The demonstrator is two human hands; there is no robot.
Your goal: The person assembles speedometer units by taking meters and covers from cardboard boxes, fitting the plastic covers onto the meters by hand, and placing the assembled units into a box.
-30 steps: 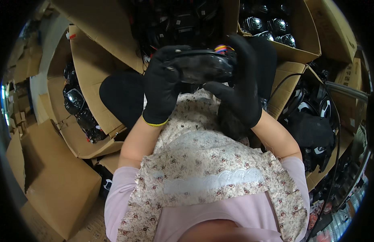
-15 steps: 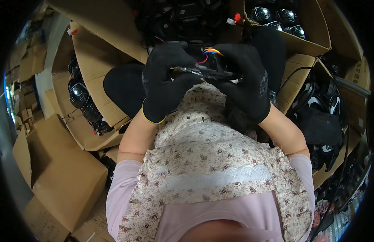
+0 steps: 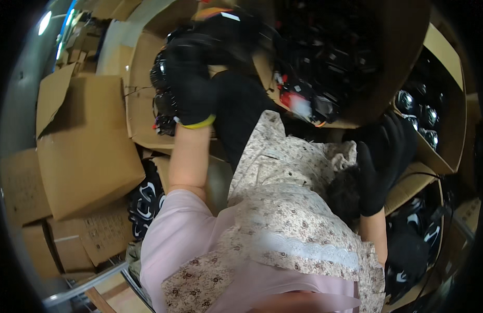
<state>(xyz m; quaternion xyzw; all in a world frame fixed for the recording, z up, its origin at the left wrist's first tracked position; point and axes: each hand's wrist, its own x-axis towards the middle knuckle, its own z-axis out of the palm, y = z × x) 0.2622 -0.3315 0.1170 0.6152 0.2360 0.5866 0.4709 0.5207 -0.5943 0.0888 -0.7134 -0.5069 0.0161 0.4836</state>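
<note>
My left hand (image 3: 192, 86), in a black glove with a yellow-edged cuff, reaches out over the left carton of shiny black parts (image 3: 162, 83). Motion smears its fingers. Beyond them is a blurred black part with coloured wires (image 3: 220, 21), apparently in that hand's grip; an orange streak and a pale patch show on it. My right hand (image 3: 384, 159), also black-gloved, hovers beside my lap at the right with its fingers stretched out and nothing in them. It is close to the near edge of the right carton of glossy, rounded black pieces (image 3: 429, 117).
A large carton (image 3: 403, 47) full of dark parts with red and white bits stands ahead. Black pieces with pale curved marks lie in a lower right box (image 3: 416, 229). Closed brown cartons (image 3: 90, 156) stack up at the left, above a metal rail (image 3: 87, 287).
Both hands held a black wired part together over my lap. They have separated: the left moved out left and forward, the right came back with its fingers extended. The view has turned.
</note>
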